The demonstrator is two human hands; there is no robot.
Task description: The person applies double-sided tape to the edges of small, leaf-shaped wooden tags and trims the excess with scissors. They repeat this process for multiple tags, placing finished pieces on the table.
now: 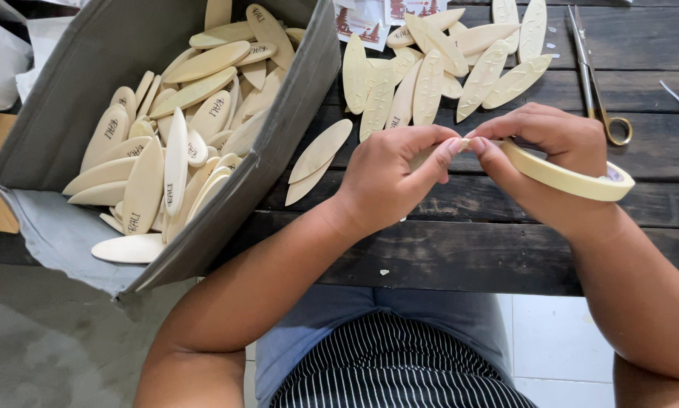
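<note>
My right hand (558, 162) holds a roll of cream masking tape (574, 180), which hangs around its fingers over the dark wooden table (468, 249). My left hand (392, 177) meets it at the middle, thumb and forefinger pinching the loose tape end (464, 143). A pale oval piece seems tucked under my left fingers, mostly hidden. Two pale oval wooden pieces (317, 155) lie on the table just left of my left hand.
A grey box (279, 143) at the left is filled with several pale oval pieces (173, 128), some printed. More ovals (438, 64) are spread at the table's back. Scissors (596, 83) lie at the right rear, and printed stickers (362, 23) at the top.
</note>
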